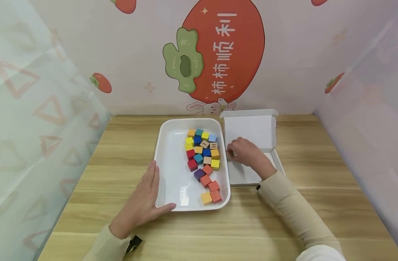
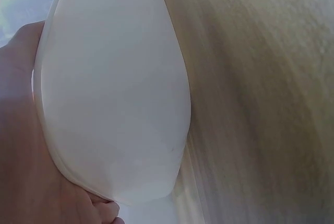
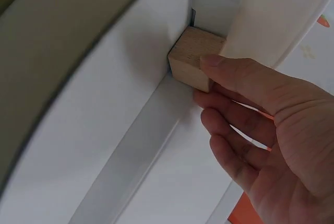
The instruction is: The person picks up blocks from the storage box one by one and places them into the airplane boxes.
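In the head view my left hand [image 1: 141, 195] rests against the near left corner of a white tray [image 1: 169, 163], fingers straight along its left side and thumb at the front rim. The left wrist view shows that hand [image 2: 31, 130] beside the tray's pale outer wall [image 2: 115, 88]. Over the open white cardboard box [image 1: 249, 132], my right hand [image 1: 246, 154] pinches a plain wooden cube [image 3: 195, 59] between thumb and fingers. The right wrist view has this cube down in a corner of the box, right at its walls, with the right hand [image 3: 266, 125] at one side.
Many coloured cubes, among them a purple cube [image 1: 199, 175] and letter-marked wooden cubes [image 1: 213, 145], lie in the tray's right half. Box and tray stand side by side on the wooden table [image 1: 127, 145]. A printed backdrop [image 1: 137, 54] rises behind.
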Demonstrator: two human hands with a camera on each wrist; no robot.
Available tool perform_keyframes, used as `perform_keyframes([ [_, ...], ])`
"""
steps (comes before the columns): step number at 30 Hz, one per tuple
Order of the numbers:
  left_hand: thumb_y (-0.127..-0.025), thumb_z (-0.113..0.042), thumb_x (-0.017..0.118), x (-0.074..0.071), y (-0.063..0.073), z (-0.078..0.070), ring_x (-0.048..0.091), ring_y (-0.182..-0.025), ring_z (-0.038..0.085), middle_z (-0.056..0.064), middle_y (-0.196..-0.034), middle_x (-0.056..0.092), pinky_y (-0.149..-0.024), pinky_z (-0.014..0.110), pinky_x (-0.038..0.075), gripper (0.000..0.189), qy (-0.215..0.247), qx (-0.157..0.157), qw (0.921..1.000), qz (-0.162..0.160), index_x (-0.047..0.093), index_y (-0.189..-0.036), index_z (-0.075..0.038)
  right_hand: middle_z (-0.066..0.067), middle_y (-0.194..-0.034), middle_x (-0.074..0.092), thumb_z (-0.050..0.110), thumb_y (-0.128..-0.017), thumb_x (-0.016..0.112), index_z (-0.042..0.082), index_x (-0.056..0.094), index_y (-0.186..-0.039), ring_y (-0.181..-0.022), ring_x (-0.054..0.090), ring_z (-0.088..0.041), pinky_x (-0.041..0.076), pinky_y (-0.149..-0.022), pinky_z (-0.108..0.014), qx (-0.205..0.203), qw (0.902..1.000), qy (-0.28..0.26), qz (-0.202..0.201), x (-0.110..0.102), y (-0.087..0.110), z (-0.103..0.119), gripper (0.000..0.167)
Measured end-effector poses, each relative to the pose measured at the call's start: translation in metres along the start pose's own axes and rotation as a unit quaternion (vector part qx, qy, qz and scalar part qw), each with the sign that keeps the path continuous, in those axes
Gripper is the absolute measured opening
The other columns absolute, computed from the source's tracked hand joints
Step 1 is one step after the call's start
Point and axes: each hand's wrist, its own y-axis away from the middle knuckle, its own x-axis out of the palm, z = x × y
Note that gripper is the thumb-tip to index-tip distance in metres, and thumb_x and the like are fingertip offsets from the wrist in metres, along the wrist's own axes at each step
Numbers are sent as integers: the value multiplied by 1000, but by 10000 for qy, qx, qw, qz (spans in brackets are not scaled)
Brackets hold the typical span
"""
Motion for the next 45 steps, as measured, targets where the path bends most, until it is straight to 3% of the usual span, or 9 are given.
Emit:
perform_keyframes([
  [11, -84, -82, 63, 1, 0, -1, 9, -166, 39, 17, -179, -6, -130, 58, 26, 131, 63, -56, 10000, 14, 5, -168, 2, -6, -83, 75, 12, -88, 86, 9, 82, -95, -76, 56, -21, 59, -78, -34, 78, 9982, 243, -535, 1, 2, 2, 9],
  [17, -85, -81, 63, 0, -2, -1, 9, -166, 39, 18, -179, -7, -130, 58, 27, 131, 95, 27, 9999, -27, 5, -168, 2, -11, -108, 80, 15, -89, 86, 7, 80, -118, -94, 69, -25, 64, -93, -42, 256, 9986, 21, -461, -14, 10, 6, 31],
  [21, -85, -80, 64, -1, -2, -1, 9, -166, 39, 18, -179, -7, -129, 58, 27, 131, 91, 39, 9999, -35, 5, -168, 2, -13, -124, 78, 16, -88, 87, 7, 77, -127, -114, 72, -30, 61, -100, -46, 52, 9983, -484, -305, -34, 20, 16, 41],
  [26, -85, -80, 63, -2, -2, -1, 8, -166, 39, 18, -179, -7, -129, 59, 27, 131, 101, 14, 9999, -1, 4, -168, 1, -12, -126, 78, 15, -88, 87, 8, 77, -127, -118, 73, -31, 62, -99, -45, -699, 9946, -751, 148, -52, 31, 36, 41],
  [29, -84, -80, 64, -2, -2, -2, 8, -166, 39, 17, -179, -8, -129, 59, 27, 131, 117, -11, 9999, 11, 4, -169, 1, -11, -127, 77, 17, -88, 88, 9, 77, -127, -120, 73, -30, 62, -99, -42, -930, 9919, -693, 526, -54, 35, 50, 42],
  [38, -84, -82, 61, -1, -2, -1, 9, -166, 39, 16, -179, -8, -129, 59, 27, 132, 88, -17, 10000, 11, 3, -169, 0, -4, -120, 80, 26, -86, 90, 17, 80, -123, -105, 70, -18, 64, -91, -34, -1159, 9856, -186, 1220, -31, 35, 78, 39],
  [45, -85, -83, 61, 1, -1, 0, 9, -166, 39, 16, -179, -8, -129, 58, 28, 131, 53, 3, 10000, 4, 4, -169, 0, 0, -112, 80, 20, -91, 85, 16, 82, -116, -85, 64, -12, 61, -78, -24, -1148, 9838, 74, 1373, -9, 33, 83, 26],
])
